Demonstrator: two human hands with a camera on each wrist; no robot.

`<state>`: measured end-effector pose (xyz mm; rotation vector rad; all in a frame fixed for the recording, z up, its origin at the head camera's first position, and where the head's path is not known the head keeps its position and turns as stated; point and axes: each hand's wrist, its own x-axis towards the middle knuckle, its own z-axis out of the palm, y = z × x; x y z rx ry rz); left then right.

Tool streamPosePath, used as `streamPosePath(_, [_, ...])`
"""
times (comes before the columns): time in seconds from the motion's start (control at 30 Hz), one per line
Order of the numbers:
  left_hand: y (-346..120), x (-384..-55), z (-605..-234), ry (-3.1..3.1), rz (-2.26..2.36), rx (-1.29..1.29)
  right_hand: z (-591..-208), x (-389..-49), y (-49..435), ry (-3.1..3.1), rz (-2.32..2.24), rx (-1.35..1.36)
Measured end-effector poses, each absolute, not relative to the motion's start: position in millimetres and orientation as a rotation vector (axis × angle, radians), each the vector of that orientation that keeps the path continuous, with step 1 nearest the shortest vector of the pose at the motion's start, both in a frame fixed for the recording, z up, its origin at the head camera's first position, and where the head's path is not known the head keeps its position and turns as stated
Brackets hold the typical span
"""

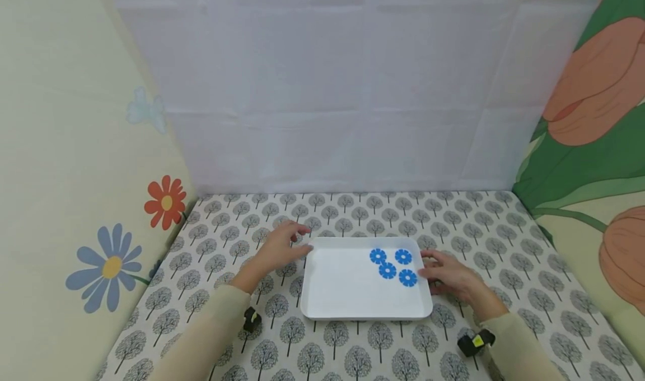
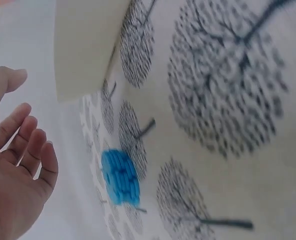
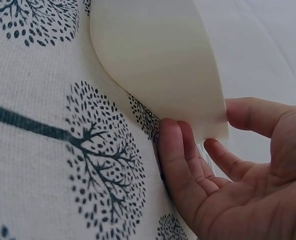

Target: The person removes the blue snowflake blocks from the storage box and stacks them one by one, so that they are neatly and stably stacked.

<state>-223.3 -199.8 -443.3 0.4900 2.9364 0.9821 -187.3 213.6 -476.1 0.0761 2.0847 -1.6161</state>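
Observation:
A white rectangular tray [image 1: 353, 308] lies on the patterned cloth, with several flat blue notched discs [image 1: 387, 270] in its far right part. At its right side, my right hand [image 1: 450, 276] grips the tray; in the right wrist view the thumb [image 3: 248, 114] meets the rim while fingers curl low against the wall. My left hand [image 1: 282, 246] hovers by the far left corner, fingers loosely bent and holding nothing. In the left wrist view this hand [image 2: 18, 165] is apart from the tray wall [image 2: 85, 45]. A stack of blue discs [image 2: 120, 177] stands on the cloth there, hidden in the head view.
The tree-printed cloth [image 1: 322, 347] covers the table around the tray. A white sheet [image 1: 327, 89] hangs behind it. Flower-printed walls [image 1: 65, 162] flank both sides. Dark wrist cameras [image 1: 476, 342] sit close above the cloth.

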Motion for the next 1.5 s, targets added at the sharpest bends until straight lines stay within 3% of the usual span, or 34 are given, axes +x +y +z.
streamPosePath(1.5, [-64,-201,-453,2.696,0.864,0.622,-478,-187,215,2.077,-1.631,0.070])
